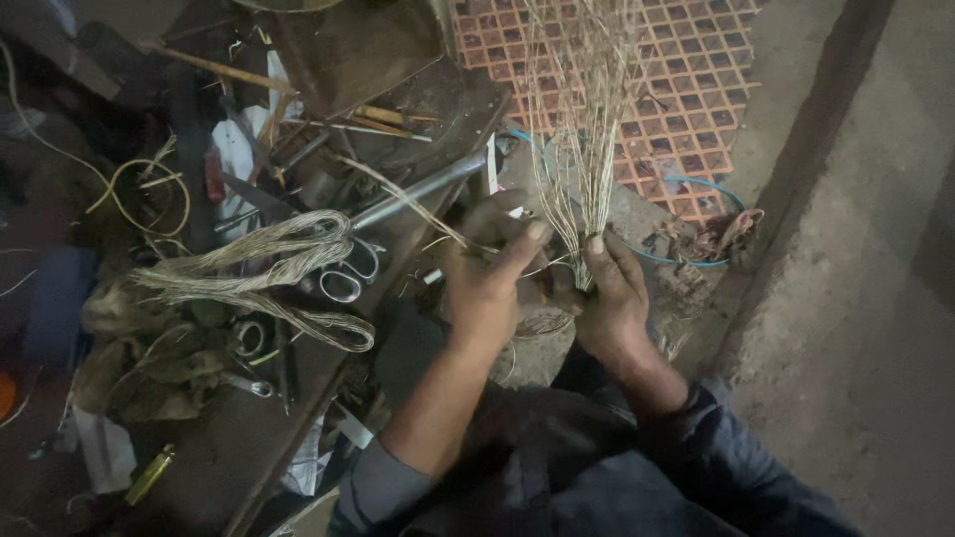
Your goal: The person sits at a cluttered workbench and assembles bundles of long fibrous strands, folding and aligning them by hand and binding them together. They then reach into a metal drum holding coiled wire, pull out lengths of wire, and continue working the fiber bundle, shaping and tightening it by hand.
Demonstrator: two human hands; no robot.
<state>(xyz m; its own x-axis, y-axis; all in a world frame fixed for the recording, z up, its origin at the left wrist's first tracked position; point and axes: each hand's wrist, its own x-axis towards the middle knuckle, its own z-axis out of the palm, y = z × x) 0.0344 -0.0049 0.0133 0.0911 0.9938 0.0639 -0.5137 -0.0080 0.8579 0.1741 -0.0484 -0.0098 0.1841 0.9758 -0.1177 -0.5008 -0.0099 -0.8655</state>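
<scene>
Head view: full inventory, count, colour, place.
wire bundle: one, pale tan, fanning upward from right hand
looped wire hanks: several, pale, on bench at left
scissors: at least two pairs, steel, on bench
metal rod: one, grey, slanting across bench
yellow wire: one loop, upper left
grating: one, orange-red, top centre
blue cable: one, beside grating
left hand: pinching a strand at centre
right hand: gripping the bundle's base

Left of the hands, looped wire bundles point(269, 268), scissors point(348, 278) and a metal rod point(413, 194) crowd the bench point(229, 447); to the right, the bare concrete floor point(856, 328) leaves open room
</scene>
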